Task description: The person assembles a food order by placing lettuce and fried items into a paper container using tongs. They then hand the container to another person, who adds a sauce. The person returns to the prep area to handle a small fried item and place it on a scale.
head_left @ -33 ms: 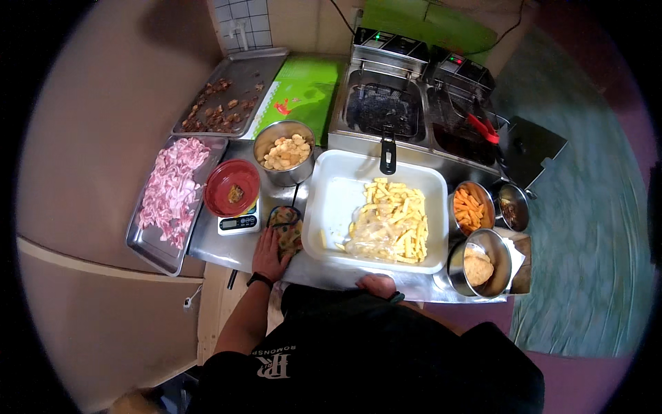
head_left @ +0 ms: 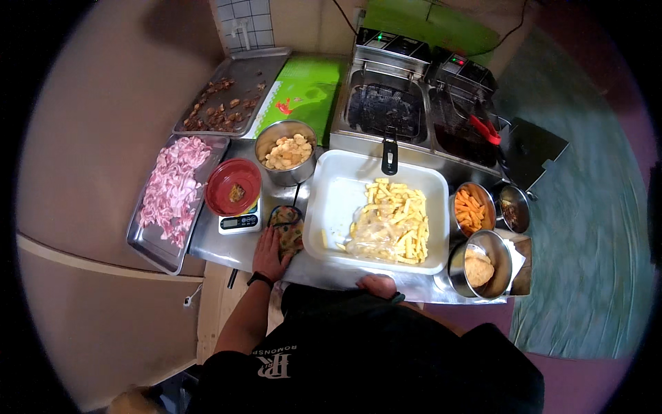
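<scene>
My left hand [head_left: 269, 256] lies flat at the front edge of the metal table, fingers stretched out. Its fingertips touch a colourful patterned cloth pad [head_left: 287, 229]. My right hand [head_left: 378, 284] rests curled at the same edge, below the white tub; nothing shows in it, and its fingers are partly hidden. The white tub [head_left: 329, 162] holds pale fries [head_left: 396, 207], some under a clear plastic bag [head_left: 376, 238]. Left of the pad, a red bowl [head_left: 219, 172] with a small brown piece stands on a kitchen scale [head_left: 239, 222].
Raw pink meat strips [head_left: 176, 186] fill a left tray; browned pieces [head_left: 219, 110] lie on a tray behind. A steel pot [head_left: 314, 155] holds nuggets. Two fryers [head_left: 352, 134] stand behind, red-handled tongs [head_left: 485, 130] on the right one. Pots of orange sticks [head_left: 469, 210] and breaded pieces [head_left: 478, 269] stand right.
</scene>
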Tool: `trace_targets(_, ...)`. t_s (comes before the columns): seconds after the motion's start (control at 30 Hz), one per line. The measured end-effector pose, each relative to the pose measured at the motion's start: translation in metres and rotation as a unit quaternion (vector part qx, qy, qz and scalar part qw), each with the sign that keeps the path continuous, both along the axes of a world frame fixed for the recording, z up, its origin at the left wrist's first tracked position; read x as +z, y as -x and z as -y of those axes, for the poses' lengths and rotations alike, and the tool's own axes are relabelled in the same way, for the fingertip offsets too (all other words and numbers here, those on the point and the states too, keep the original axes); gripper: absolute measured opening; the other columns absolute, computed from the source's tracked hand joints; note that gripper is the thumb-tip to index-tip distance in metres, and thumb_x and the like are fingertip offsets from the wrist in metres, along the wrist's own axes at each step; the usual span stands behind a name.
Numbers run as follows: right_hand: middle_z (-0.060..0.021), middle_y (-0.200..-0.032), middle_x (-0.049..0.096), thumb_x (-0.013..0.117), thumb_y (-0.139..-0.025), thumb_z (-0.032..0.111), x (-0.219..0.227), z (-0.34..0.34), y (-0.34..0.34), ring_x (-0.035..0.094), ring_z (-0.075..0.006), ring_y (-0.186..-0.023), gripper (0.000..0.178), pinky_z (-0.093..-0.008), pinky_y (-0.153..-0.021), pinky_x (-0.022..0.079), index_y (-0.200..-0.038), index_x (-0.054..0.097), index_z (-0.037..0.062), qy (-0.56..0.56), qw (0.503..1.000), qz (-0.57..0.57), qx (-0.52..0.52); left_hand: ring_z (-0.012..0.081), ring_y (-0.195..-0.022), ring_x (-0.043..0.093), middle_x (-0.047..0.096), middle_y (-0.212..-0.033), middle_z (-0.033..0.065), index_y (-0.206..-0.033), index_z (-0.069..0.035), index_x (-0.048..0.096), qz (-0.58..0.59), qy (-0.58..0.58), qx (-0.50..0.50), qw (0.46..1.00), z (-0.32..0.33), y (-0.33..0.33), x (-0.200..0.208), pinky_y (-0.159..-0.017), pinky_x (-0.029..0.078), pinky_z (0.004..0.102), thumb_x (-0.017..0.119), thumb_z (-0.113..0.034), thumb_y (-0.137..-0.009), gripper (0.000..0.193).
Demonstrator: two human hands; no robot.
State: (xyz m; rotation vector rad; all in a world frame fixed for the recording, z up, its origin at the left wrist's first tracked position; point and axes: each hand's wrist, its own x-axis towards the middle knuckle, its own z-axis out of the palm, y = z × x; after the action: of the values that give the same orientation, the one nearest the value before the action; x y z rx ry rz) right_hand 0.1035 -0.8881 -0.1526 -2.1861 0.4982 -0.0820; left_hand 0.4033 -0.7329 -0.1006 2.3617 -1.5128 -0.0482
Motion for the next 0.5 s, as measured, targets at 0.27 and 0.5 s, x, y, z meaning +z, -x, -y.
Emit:
trace_targets(0.27, -0.0100, -0.058, 0.049, 0.050, -0.081, 0.030, -0.015, -0.002, 0.001, 0.049, -0.0267, -0.054, 0.030, -0.0359, -0.048, 0.038, -0.061, 0.044, 0.0077, 0.125, 0.990, 0.065, -0.013, 0.0284, -0.124, 0.019, 0.022, -0.133, 0.0159, -0.125, 0.001, 0.026, -0.003, -0.013, 0.015, 1.000, 0.002, 0.001, -0.002, -0.102, 0.016, 0.0369, 0.054, -0.034, -0.071, 0.070)
trace_targets(0.5, -0.0118, -0.061, 0.050, 0.049, -0.080, 0.031, 0.021, -0.009, -0.006, 0.051, -0.0274, -0.061, 0.029, -0.0375, -0.055, 0.040, -0.063, 0.047, 0.0085, 0.028, 0.998, 0.026, -0.045, 0.0276, -0.124, 0.019, 0.022, -0.133, 0.0157, -0.126, 0.001, 0.024, 0.004, -0.016, 0.010, 1.000, 0.000, -0.002, -0.004, -0.102, 0.015, 0.0377, 0.054, -0.033, -0.071, 0.071)
